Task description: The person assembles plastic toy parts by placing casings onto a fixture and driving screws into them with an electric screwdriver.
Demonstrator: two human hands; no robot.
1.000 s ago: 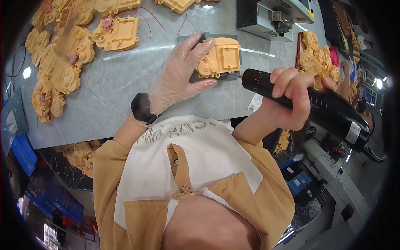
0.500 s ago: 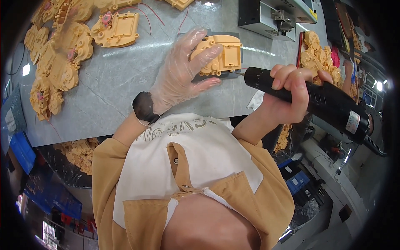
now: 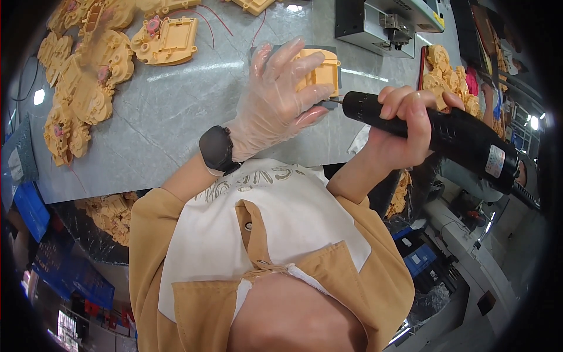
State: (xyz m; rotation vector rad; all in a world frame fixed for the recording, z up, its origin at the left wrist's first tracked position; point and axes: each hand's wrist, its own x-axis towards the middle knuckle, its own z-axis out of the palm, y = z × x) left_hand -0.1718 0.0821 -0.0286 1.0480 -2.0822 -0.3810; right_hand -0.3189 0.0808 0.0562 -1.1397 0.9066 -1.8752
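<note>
Heaped yellow casings [image 3: 91, 105] lie far left. My gloved left hand [image 3: 278, 100] spreads open over the yellow part [image 3: 326, 75] on a grey block [image 3: 326, 49], far middle. Rightward, my bare right hand [image 3: 407, 126] grips a black power screwdriver [image 3: 463, 149], its bit [image 3: 336, 102] by the part's near-right corner; whether they touch, I can't quite tell.

The gloved left hand [image 3: 281, 97] hides the left side of the yellow casing [image 3: 326, 73] from us. Just right of the casing, the bit [image 3: 335, 101] is too small for us to tell whether it touches. Above and left of the casing, the picture's edge crops a yellow part [image 3: 253, 5]; well left, blur veils some of the yellow heap [image 3: 79, 105].
</note>
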